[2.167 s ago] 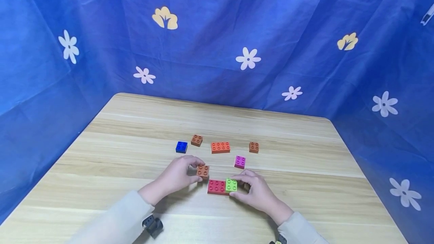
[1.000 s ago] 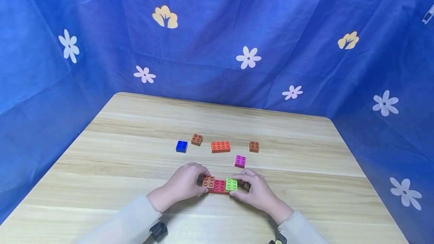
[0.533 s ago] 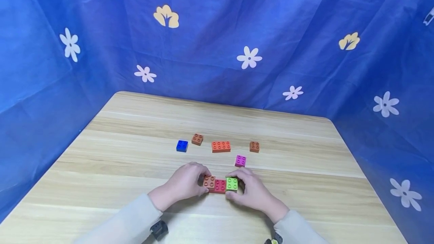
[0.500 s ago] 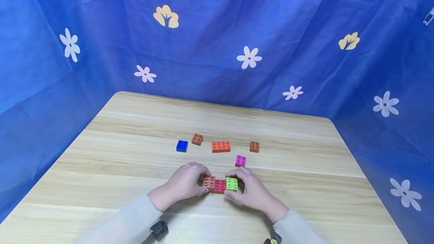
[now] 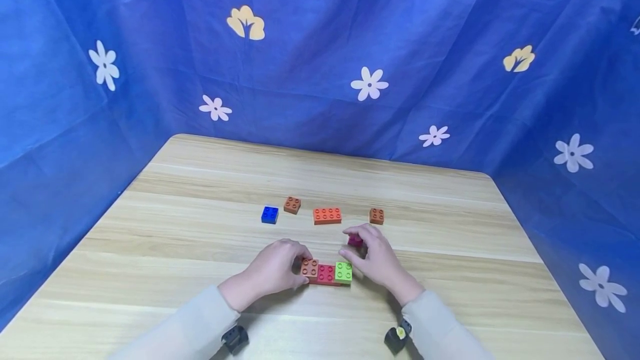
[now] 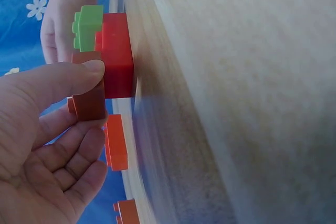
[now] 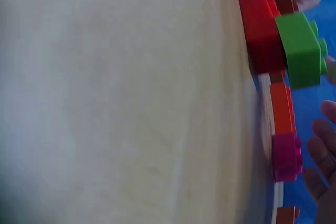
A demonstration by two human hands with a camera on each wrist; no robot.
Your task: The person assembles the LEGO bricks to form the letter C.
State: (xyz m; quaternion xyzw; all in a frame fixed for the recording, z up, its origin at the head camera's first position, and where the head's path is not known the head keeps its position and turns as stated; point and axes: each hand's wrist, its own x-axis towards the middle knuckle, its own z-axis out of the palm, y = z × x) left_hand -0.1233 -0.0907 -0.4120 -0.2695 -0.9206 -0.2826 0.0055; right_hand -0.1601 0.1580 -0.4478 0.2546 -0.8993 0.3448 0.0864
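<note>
My left hand (image 5: pixel 274 268) pinches a brown toy brick (image 5: pixel 310 267) on the left end of a long red brick (image 5: pixel 326 274). In the left wrist view, the thumb and fingers hold that brown brick (image 6: pixel 90 103) by its sides. A lime green brick (image 5: pixel 343 272) sits on the red brick's right end, touched by neither hand. Behind it, my right hand (image 5: pixel 378 257) reaches over a magenta brick (image 5: pixel 355 240), hiding part of it. The right wrist view shows its loosely bent fingers (image 7: pixel 321 150) apart from the magenta brick (image 7: pixel 285 157).
Farther back on the wooden table (image 5: pixel 200 182) lie a blue brick (image 5: pixel 270 215), a brown brick (image 5: pixel 292 205), an orange brick (image 5: pixel 327 216) and another brown brick (image 5: pixel 377 216). A blue patterned cloth (image 5: pixel 310 43) surrounds the table's back and sides.
The left hand has set the brown brick onto the red brick's left end and stays on it. The right hand has let go of the green brick and moved back toward the magenta brick.
</note>
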